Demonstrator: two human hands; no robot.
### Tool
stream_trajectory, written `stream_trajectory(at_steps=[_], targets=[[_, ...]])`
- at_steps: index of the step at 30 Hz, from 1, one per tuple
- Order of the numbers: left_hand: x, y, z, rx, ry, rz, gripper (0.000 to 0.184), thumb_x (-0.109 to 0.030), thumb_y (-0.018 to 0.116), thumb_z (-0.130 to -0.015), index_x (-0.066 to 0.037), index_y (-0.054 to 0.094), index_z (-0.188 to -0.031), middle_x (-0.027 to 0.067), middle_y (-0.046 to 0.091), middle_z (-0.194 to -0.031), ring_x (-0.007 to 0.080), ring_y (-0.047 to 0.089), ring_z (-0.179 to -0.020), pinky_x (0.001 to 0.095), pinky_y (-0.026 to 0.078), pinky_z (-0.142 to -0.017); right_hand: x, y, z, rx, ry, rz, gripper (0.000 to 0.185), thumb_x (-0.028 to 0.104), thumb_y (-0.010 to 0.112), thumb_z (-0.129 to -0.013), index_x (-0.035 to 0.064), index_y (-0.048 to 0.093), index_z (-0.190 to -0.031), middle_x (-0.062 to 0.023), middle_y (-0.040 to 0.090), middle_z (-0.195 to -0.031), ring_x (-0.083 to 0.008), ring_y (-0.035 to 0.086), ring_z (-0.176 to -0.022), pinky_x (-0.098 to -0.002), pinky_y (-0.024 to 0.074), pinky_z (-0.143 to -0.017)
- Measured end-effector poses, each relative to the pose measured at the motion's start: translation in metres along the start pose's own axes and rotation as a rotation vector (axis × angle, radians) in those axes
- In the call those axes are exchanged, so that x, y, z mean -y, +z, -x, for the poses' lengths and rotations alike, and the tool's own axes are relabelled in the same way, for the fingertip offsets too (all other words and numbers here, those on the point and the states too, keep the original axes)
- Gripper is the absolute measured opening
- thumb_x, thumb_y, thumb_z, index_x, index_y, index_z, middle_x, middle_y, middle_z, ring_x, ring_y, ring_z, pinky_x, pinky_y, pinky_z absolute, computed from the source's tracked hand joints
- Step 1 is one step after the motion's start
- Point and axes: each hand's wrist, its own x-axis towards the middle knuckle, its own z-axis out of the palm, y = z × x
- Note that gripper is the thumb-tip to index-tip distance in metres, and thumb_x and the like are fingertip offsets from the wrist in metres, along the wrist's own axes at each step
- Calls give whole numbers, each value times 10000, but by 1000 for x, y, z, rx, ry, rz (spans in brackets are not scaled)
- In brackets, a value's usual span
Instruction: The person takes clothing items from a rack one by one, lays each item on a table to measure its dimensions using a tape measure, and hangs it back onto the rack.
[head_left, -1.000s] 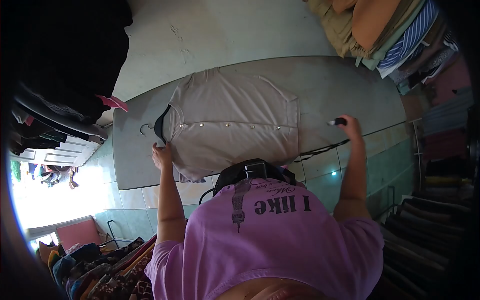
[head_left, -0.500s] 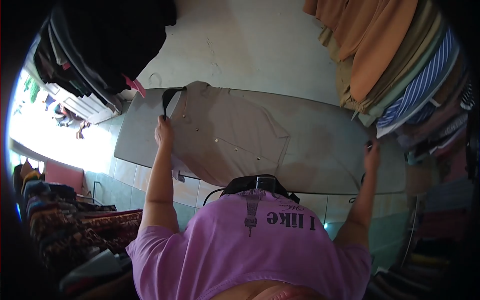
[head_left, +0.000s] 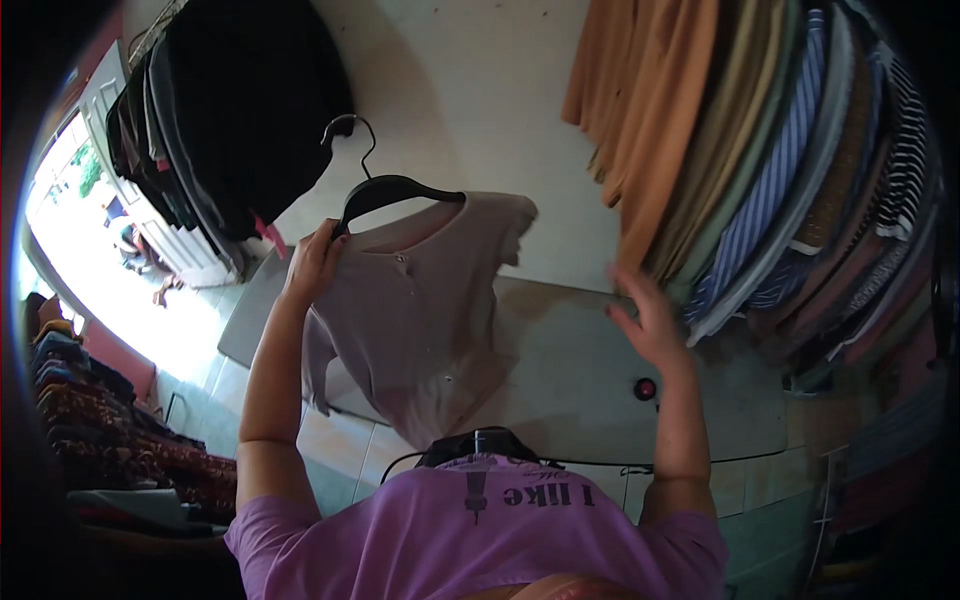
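Observation:
A taupe buttoned blouse (head_left: 390,300) hangs on a black clothes hanger (head_left: 405,190), whose metal hook points up and away from me. My left hand (head_left: 316,262) is closed around the hanger's left end at the blouse's shoulder. The blouse is raised at the neckline, and its lower part hangs towards my waist. To the right, my right hand (head_left: 650,320) is in the air with fingers apart and nothing in it, near the hanging clothes. Below that hand, a small round black and red object (head_left: 645,388) sits on the grey board (head_left: 570,400).
A row of orange, olive and striped clothes (head_left: 770,170) hangs at the right. Dark garments (head_left: 240,110) hang at the upper left, in front of a pale wall (head_left: 470,110). Patterned folded fabrics (head_left: 120,420) are piled at the lower left, below a bright doorway (head_left: 95,240).
The blouse and hanger have been lifted off the board, and the hook now shows. My right hand has moved left and up, its fingers now spread. The small round object is on the board.

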Motion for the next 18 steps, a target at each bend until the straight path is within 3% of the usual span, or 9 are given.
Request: stream_trajectory(at_steps=[2, 5, 8, 11, 12, 13, 15, 16, 18], targets=[[-24, -6, -20, 60, 113, 110, 136, -129, 476, -879, -23, 519, -952, 190, 585, -788, 358, 577, -750, 365, 429, -654, 46, -20, -51, -433, -207, 370, 506, 156, 653, -782, 71, 478, -1249, -127, 529, -1173, -281, 511, -1077, -381, 395, -922], [-54, -16, -47, 13, 282, 174, 127, -103, 461, -879, -13, 521, -946, 180, 584, -778, 354, 571, -732, 346, 429, -660, 62, -32, -98, -372, -403, 241, 510, 127, 647, -766, 95, 486, -1249, -95, 572, -1050, -261, 564, -926, -362, 463, -811], [-63, -24, -75, -62, 349, 286, 143, -120, 460, -884, -10, 522, -952, 173, 581, -771, 348, 568, -723, 340, 428, -667, 75, -45, -121, -300, -431, 405, 467, 60, 610, -778, 140, 521, -1229, -70, 598, -910, -258, 581, -734, -350, 503, -668], [-67, -25, -99, -130, 297, 316, 167, -142, 462, -890, 3, 519, -950, 161, 581, -761, 323, 573, -715, 335, 426, -665, 98, -73, -134, -319, -422, 509, 451, 14, 585, -769, 175, 563, -1190, -76, 626, -833, -241, 605, -662, -319, 506, -576], [-67, -22, -107, -114, 193, 267, 293, -240, 462, -906, -15, 499, -1089, 166, 585, -965, 313, 557, -915, 348, 412, -801, 105, -82, -139, -322, -426, 523, 451, 14, 585, -769, 175, 563, -1190, -76, 626, -833, -241, 605, -662, -319, 506, -576], [-65, -17, -111, -122, 200, 275, 293, -240, 462, -906, -15, 499, -1089, 166, 585, -965, 313, 557, -915, 348, 412, -801, 112, -91, -146, -378, -417, 482, 438, 2, 560, -773, 170, 573, -1177, -104, 631, -838, -248, 617, -686, -327, 508, -600], [-58, -5, -115, -402, 436, 103, 463, -348, 445, -910, -59, 394, -1268, 159, 468, -1234, 320, 420, -1158, 391, 313, -969, 116, -117, -164, -426, -357, 474, 429, -26, 509, -788, 145, 569, -1177, -161, 627, -905, -266, 634, -766, -337, 505, -671], [-48, 1, -108, -285, 408, 119, 591, -423, 428, -900, -90, 271, -1362, 134, 314, -1378, 336, 260, -1275, 440, 190, -1051, 114, -137, -177, -421, -307, 508, 431, -42, 483, -799, 125, 554, -1190, -190, 619, -967, -277, 640, -822, -340, 499, -717], [-30, 24, -85, -297, 361, 80, 593, -395, 451, -894, -83, 265, -1363, 155, 300, -1384, 354, 250, -1282, 454, 191, -1045, 129, -175, -200, -492, -83, 711, 341, 66, 486, -851, 178, 578, -1160, -201, 617, -953, -302, 627, -860, -345, 485, -752]])
